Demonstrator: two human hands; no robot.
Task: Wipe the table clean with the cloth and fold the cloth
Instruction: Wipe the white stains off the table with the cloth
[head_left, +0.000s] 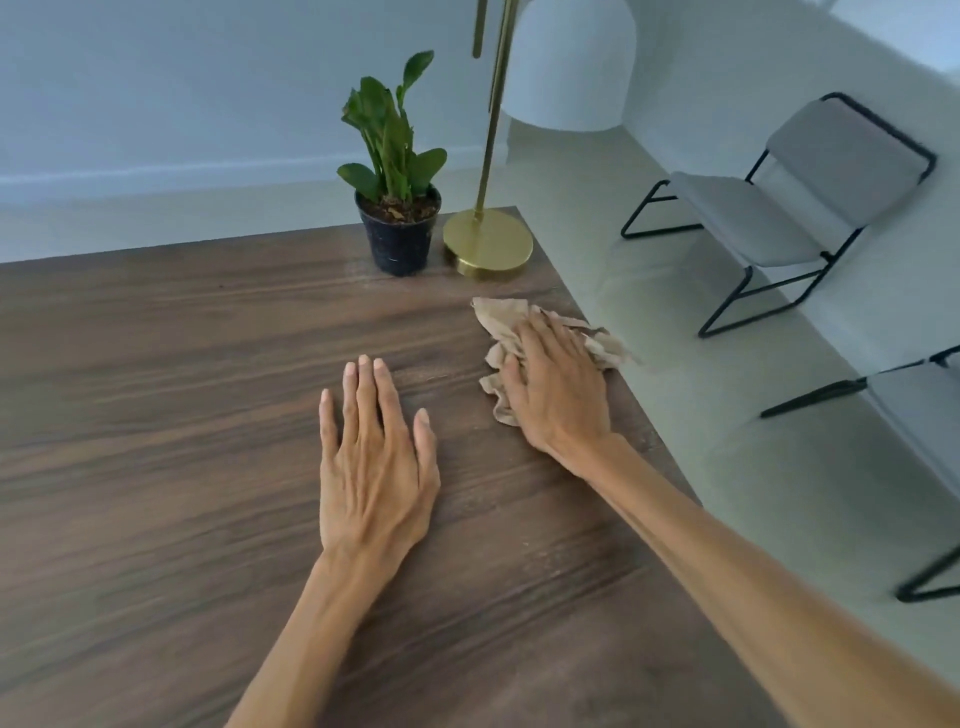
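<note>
Two bare hands rest on a dark brown wooden table (182, 415) with long wavy grain lines running across it. One beige cloth (501, 325) lies bunched up and wrinkly near the right edge of the table, with one corner poking just past that edge. The right hand (558, 389) lies palm down on top of the cloth, pressing it onto the wood, and its fingers are a little spread and curled over the folds. The left hand (374, 467) lies flat on the bare wood, to the left of the cloth and not touching it, with its four fingers straight and close together and the thumb out to the side. At the far right corner of the table stands one small plant (395, 135) with shiny green leaves in a round black pot (400, 244) full of brown soil. Just beside the pot, on its right, sits one lamp with a flat round gold base (491, 244) and a thin gold pole (491, 130) going straight up. On the pale floor to the right there are two chairs, a far chair (779, 197) and a near chair (924, 415), both with soft grey pads and thin black metal legs. Behind everything is a plain white wall (156, 78).
</note>
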